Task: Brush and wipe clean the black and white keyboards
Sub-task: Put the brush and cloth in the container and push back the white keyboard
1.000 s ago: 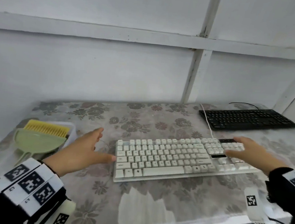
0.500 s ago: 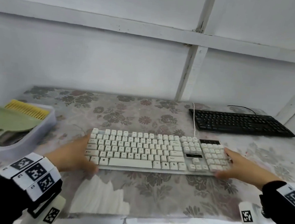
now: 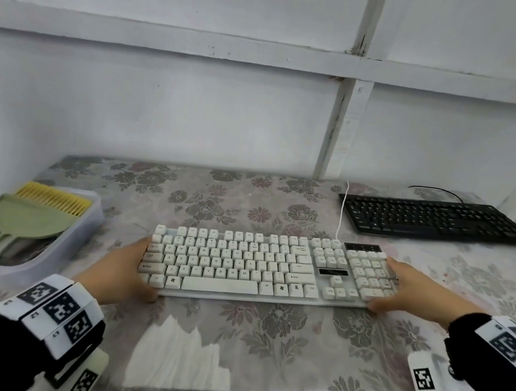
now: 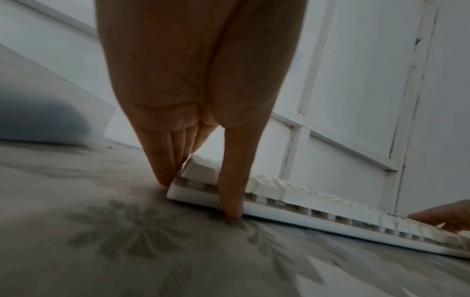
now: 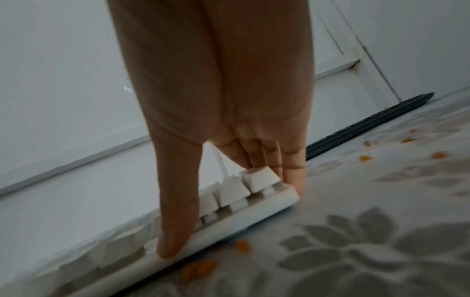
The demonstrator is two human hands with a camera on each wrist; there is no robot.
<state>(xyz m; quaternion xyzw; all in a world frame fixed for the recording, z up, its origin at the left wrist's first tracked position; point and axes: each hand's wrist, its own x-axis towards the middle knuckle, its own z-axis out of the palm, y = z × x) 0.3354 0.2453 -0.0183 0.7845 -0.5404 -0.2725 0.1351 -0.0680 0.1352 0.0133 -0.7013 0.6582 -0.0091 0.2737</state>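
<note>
The white keyboard lies flat and square to me on the flowered table. My left hand sits at its left front corner: straight fingers press its left end and the thumb touches its front edge. My right hand mirrors this at the right corner, with fingers against the right end and the thumb on the front edge. The black keyboard lies at the back right, untouched. Orange crumbs lie on the table by the white keyboard's right end.
A clear plastic tray at the left holds a green dustpan and a yellow-bristled brush. A folded white cloth lies at the table's near edge. A white wall stands close behind the table.
Both hands have taken the white keyboard by its ends, turned it square and slid it nearer to me. My view has shifted to the left.
</note>
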